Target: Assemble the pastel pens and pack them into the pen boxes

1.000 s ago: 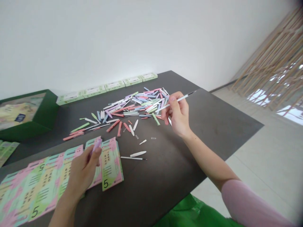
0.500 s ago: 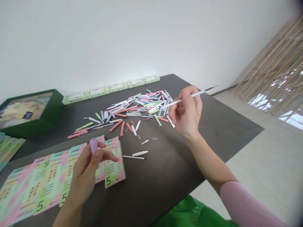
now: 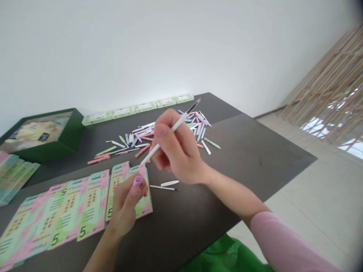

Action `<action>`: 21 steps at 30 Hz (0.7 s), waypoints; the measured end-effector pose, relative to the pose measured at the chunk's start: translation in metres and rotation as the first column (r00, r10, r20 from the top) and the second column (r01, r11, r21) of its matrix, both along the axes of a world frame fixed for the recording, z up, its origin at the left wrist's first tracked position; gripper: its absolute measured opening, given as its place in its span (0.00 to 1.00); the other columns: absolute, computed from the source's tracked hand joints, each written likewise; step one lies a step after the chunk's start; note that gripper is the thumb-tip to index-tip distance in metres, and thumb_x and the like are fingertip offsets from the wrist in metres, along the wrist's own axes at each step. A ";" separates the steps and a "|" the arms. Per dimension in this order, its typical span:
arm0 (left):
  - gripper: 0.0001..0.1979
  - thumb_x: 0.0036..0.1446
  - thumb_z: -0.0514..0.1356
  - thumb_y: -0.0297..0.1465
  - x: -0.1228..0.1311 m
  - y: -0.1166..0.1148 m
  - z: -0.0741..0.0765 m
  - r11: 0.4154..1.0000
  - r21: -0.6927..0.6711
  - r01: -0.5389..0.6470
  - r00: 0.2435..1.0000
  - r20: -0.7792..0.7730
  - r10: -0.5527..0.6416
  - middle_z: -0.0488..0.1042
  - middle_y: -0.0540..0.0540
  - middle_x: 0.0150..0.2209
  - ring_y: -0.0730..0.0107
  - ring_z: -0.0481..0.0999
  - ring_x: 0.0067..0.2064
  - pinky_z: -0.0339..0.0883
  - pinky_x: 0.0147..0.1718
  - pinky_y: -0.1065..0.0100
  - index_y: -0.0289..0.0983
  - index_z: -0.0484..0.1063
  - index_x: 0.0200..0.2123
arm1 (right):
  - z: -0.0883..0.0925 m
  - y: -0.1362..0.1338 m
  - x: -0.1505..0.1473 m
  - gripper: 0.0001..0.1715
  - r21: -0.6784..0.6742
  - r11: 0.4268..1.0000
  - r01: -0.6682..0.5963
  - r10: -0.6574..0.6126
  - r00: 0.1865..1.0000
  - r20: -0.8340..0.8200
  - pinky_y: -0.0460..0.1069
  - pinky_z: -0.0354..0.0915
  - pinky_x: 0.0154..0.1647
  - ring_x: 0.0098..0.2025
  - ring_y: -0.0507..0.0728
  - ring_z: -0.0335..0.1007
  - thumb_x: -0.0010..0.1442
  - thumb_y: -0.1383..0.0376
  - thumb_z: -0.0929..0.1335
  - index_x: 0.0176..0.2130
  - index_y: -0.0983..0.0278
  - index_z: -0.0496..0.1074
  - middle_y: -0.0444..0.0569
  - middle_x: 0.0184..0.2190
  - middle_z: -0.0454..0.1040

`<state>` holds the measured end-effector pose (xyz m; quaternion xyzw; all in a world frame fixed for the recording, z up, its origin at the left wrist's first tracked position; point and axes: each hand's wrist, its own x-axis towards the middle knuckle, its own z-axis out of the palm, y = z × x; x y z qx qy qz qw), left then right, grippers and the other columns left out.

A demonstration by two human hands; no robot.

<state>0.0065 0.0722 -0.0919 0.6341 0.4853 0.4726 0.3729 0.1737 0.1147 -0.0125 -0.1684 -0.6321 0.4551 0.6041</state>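
Observation:
My right hand (image 3: 176, 149) hangs over the near side of a loose heap of pastel pen parts (image 3: 127, 141), pinching a white pen (image 3: 172, 130) with a dark tip pointing away from me. My left hand (image 3: 124, 204) rests on a pastel printed card strip (image 3: 93, 204), its fingers shut on a small lilac pen cap (image 3: 137, 181). A thin black-tipped pen refill (image 3: 164, 187) and a white pen barrel (image 3: 169, 183) lie side by side just right of the strip. My right hand hides part of the heap.
The dark table (image 3: 241, 158) ends at a corner on the right, with a pale floor beyond it. A green box (image 3: 42, 132) stands at the far left, and a row of pale green packets (image 3: 136, 108) lines the back edge. Wooden sticks (image 3: 326, 83) lean at right.
My right hand has moved left and down over the heap, and the pen now slants the other way. My left hand has shifted right with the cap, closer to the card.

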 end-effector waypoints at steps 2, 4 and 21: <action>0.23 0.60 0.48 0.46 0.005 -0.001 0.007 0.999 0.037 -0.008 0.999 -0.033 0.009 0.54 0.52 0.15 0.72 0.54 0.20 0.54 0.20 0.67 0.41 0.58 0.17 | -0.002 -0.003 -0.006 0.10 0.016 0.998 -0.058 0.057 0.997 0.055 0.45 0.61 0.23 0.17 0.48 0.56 0.66 0.56 0.61 0.36 0.58 0.58 0.34 0.17 0.58; 0.21 0.58 0.49 0.42 0.009 -0.002 0.014 0.998 0.070 -0.001 0.998 -0.065 0.006 0.56 0.51 0.15 0.72 0.55 0.20 0.51 0.19 0.67 0.41 0.57 0.16 | -0.002 -0.004 -0.007 0.08 0.028 0.996 -0.082 0.077 0.986 0.147 0.45 0.60 0.24 0.19 0.48 0.56 0.66 0.59 0.62 0.36 0.58 0.58 0.34 0.19 0.57; 0.21 0.49 0.56 0.40 0.018 -0.002 0.029 0.999 0.010 -0.031 0.996 0.083 0.030 0.56 0.50 0.13 0.73 0.52 0.19 0.45 0.18 0.67 0.40 0.55 0.11 | -0.004 0.003 -0.007 0.06 0.295 0.955 -0.029 -0.110 0.890 0.443 0.48 0.58 0.29 0.27 0.53 0.63 0.65 0.63 0.58 0.35 0.58 0.53 0.44 0.28 0.66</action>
